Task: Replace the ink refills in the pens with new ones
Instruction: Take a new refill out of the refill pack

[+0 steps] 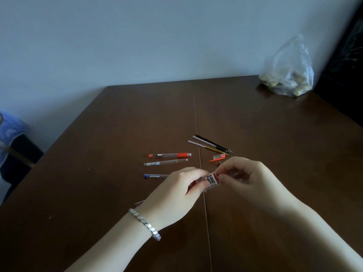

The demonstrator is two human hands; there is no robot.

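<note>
My left hand (176, 195) grips a long red refill packet (213, 179) with a barcode label, low over the brown table (98, 173). My right hand (247, 179) pinches the packet's right end. The packet's other end (139, 203) pokes out below my left wrist. Behind the hands lie three clear pen barrels: one with orange ends (170, 155), a plain one (166, 162) and a blue-tipped one (156, 176) partly hidden by my left hand. Several loose refills (211, 144) lie further right, beside an orange pen cap (217, 158) and a tiny metal tip (219, 164).
A clear plastic bag (288, 73) of lumpy items sits at the table's far right corner by the wall. A dark chair with blue cloth (11, 134) stands off the left edge. A seam (196, 118) runs down the tabletop's middle.
</note>
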